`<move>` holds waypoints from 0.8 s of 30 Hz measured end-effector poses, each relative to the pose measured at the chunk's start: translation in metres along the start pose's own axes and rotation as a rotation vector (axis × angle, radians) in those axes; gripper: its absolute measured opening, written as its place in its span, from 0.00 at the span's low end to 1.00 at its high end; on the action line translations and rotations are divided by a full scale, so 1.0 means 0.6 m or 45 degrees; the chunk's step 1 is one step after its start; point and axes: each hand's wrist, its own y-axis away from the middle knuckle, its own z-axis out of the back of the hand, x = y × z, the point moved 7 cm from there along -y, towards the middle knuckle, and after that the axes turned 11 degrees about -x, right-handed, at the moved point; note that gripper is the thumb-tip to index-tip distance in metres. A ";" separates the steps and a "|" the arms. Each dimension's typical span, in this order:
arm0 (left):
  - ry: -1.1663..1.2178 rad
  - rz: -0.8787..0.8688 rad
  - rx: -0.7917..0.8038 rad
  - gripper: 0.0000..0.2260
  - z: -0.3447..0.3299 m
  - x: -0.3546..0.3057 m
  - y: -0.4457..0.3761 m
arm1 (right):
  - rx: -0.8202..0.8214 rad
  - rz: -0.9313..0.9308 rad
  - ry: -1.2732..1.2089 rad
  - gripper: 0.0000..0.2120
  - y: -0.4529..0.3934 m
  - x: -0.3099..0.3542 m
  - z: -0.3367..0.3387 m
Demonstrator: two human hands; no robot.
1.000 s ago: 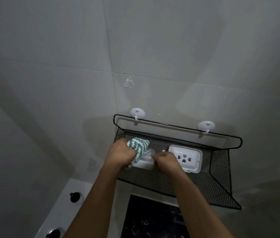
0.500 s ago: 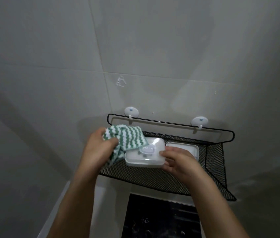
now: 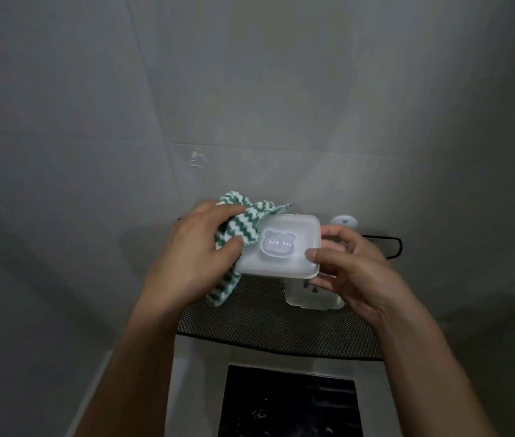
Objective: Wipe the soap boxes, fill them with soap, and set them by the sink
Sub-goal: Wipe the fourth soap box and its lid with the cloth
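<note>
Grey wall tiles [image 3: 249,105] fill most of the view, dim and plain, with a black mesh shelf [image 3: 265,323] hung against them low in the scene. From where the person stands, both arms reach up toward it.

At about 12 o'clock from the shelf's middle, lifted clear of the mesh, is a white soap box [image 3: 281,247] with its lid on and a small bear-shaped label on top. The right hand [image 3: 353,266] grips its right end, thumb on the lid and fingers curled beneath. The left hand [image 3: 199,247] clutches a green and white striped cloth [image 3: 240,228] and presses it against the box's left end, at about 9 o'clock from the label. A tail of cloth hangs below the hand.

A second soap box [image 3: 309,298] lies on the mesh at about 5 o'clock from the first, partly behind the right hand.

Wiping looks only just begun: one box is in hand with the cloth against it, the other sits untouched on the shelf. No soap is in sight, so filling and setting the boxes by the sink appear to lie ahead.

One white wall hook [image 3: 344,220] peeks out above the right hand. Below the shelf a dark rectangular opening [image 3: 290,402] is cut off by the bottom edge; I cannot tell what it is. The label's lettering is too blurred to read.
</note>
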 end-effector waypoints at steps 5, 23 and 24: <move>-0.060 -0.121 -0.092 0.16 0.006 -0.041 -0.011 | 0.065 0.093 0.065 0.27 0.012 0.019 -0.002; 0.136 -0.309 0.109 0.10 -0.048 -0.097 -0.055 | 0.086 0.299 0.065 0.23 0.006 0.031 0.008; 0.187 -0.271 0.161 0.10 -0.050 -0.086 -0.056 | 0.089 0.291 0.072 0.24 0.006 0.029 0.008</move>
